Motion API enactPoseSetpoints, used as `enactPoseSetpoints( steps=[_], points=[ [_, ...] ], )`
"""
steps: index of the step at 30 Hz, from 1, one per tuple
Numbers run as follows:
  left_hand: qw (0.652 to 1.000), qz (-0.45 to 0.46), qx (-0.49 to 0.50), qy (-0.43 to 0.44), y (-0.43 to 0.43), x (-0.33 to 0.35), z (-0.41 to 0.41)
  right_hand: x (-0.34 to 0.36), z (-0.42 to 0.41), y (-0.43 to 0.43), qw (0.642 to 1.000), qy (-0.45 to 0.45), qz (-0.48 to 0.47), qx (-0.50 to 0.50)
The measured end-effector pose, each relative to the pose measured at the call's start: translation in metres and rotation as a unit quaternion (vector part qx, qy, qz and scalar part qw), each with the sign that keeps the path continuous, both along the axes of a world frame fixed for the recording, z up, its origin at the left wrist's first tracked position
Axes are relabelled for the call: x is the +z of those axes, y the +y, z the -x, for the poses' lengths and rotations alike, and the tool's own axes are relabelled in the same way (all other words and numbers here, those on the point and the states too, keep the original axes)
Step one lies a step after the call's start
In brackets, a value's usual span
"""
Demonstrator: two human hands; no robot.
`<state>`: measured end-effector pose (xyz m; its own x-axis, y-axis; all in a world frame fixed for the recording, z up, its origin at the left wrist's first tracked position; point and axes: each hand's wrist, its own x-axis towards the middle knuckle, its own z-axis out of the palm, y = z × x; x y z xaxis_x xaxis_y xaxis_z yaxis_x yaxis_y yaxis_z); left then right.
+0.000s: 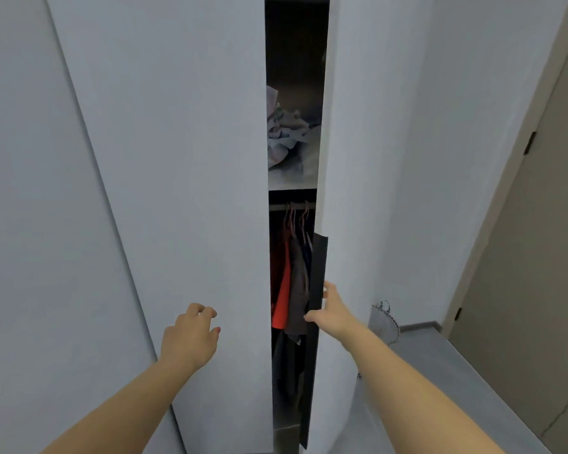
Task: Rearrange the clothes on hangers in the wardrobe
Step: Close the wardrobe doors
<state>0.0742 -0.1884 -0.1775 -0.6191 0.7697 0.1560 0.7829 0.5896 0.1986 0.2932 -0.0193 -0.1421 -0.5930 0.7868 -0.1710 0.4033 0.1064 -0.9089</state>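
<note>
A tall pale grey wardrobe stands in front of me with a narrow gap between its left door (191, 158) and right door (348, 158). Through the gap I see a rail with pink hangers (297, 217) carrying a red garment (281, 283), a brownish-grey one (298, 290) and darker clothes below. My right hand (333, 309) grips the dark handle strip (318, 280) on the edge of the right door. My left hand (191, 335) hovers in front of the left door with fingers loosely curled, holding nothing.
A shelf (292, 183) above the rail holds a crumpled pile of light patterned fabric (286, 132). To the right are a grey floor (456, 371), a small patterned bag (386, 322) against the wall and a beige room door (532, 257).
</note>
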Motion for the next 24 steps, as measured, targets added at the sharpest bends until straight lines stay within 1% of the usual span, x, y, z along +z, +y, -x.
enactPoseSetpoints(
  steps=[3, 5, 10, 15, 20, 24],
  points=[
    [1.0, -0.002, 0.005, -0.001, 0.017, -0.004, 0.014, -0.003, 0.038, 0.005, 0.998, -0.028, 0.016, 0.045],
    [1.0, -0.002, 0.012, -0.01, 0.033, -0.006, 0.019, -0.008, 0.057, 0.011, 0.998, -0.026, 0.016, 0.056],
    [1.0, 0.002, 0.019, -0.014, 0.081, -0.003, 0.029, -0.015, 0.089, 0.035, 0.993, -0.057, -0.036, 0.1],
    [0.999, -0.007, 0.035, 0.005, 0.128, 0.01, 0.039, -0.014, 0.106, 0.063, 0.985, -0.08, -0.052, 0.142],
    [0.999, -0.012, 0.049, 0.007, 0.157, 0.009, 0.047, -0.013, 0.121, 0.088, 0.982, -0.094, -0.031, 0.159],
    [0.999, -0.007, 0.038, 0.007, 0.174, 0.006, 0.046, -0.013, 0.134, 0.101, 0.981, -0.108, -0.029, 0.161]
  ],
)
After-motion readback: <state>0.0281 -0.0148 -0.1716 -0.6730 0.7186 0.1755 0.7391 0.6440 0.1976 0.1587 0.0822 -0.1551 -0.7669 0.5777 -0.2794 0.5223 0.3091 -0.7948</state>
